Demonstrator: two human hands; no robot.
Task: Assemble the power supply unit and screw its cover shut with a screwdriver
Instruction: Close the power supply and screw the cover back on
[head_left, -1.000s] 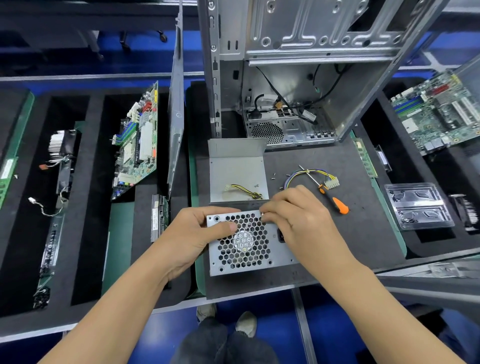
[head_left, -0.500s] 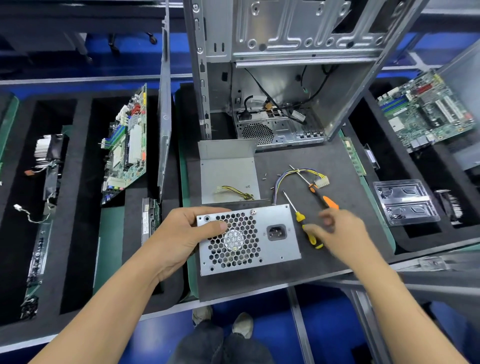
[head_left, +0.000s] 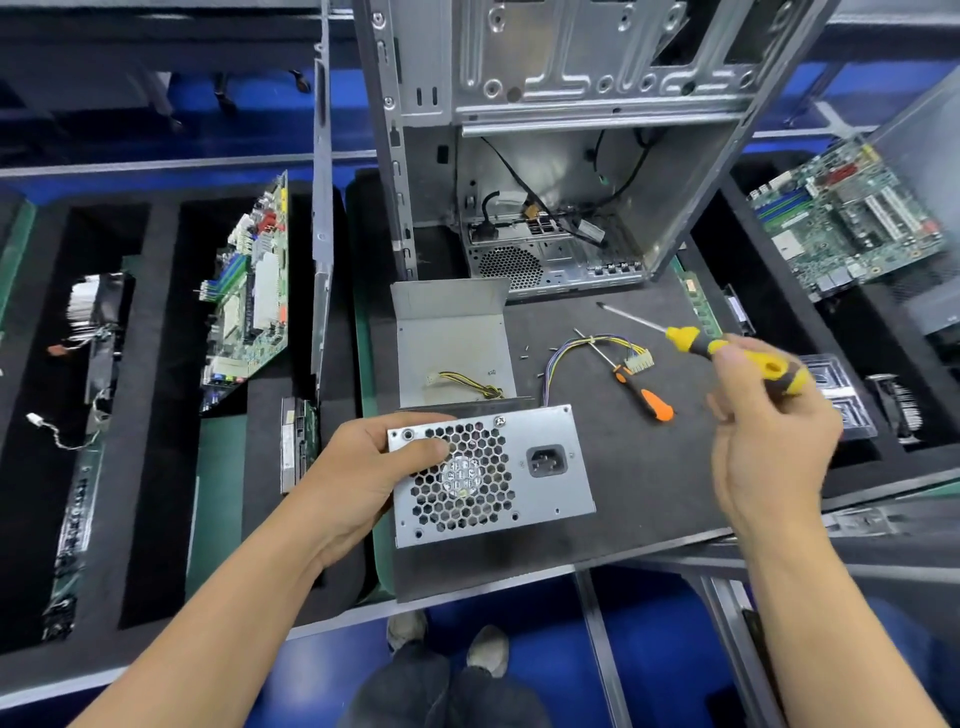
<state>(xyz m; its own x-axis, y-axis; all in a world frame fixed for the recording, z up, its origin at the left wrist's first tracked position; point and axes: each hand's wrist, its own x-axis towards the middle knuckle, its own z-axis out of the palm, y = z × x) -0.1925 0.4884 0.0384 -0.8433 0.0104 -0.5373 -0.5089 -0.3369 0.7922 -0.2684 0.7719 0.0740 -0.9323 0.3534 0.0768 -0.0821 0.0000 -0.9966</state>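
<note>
The power supply unit (head_left: 493, 473) stands on a dark grey foam work mat (head_left: 644, 483), its honeycomb fan grille and power socket facing up toward the camera. The left hand (head_left: 363, 467) grips its left edge, thumb laid across the grille and fingers curled behind the casing. Up and to the right of the unit, the right hand (head_left: 763, 431) is raised above the mat and holds a yellow-and-black screwdriver (head_left: 696, 343) by the handle, the shaft pointing back and left toward the open computer case (head_left: 561, 156).

Just behind the unit lies a bent grey metal cover panel (head_left: 452, 343) with a yellow-and-black cable (head_left: 467, 382) on it. To the right of the unit, on the mat, are an orange-handled screwdriver (head_left: 644, 395), a bundle of coloured wires with a white connector (head_left: 602, 353), and a few loose screws (head_left: 525, 352).

The mat sits among black foam trays: left of the unit a motherboard (head_left: 249, 296) stands on edge in a slot beside an upright metal side panel (head_left: 321, 234); far right another motherboard (head_left: 852, 218) lies tilted. The floor below is blue, and shoes show beneath the bench edge.

The top of the case is cut off by the frame. The parts in the far-left tray are dark and hard to identify, and the right hand hides most of a clear plastic tray (head_left: 847, 395). The unit's far side and internals cannot be seen.
</note>
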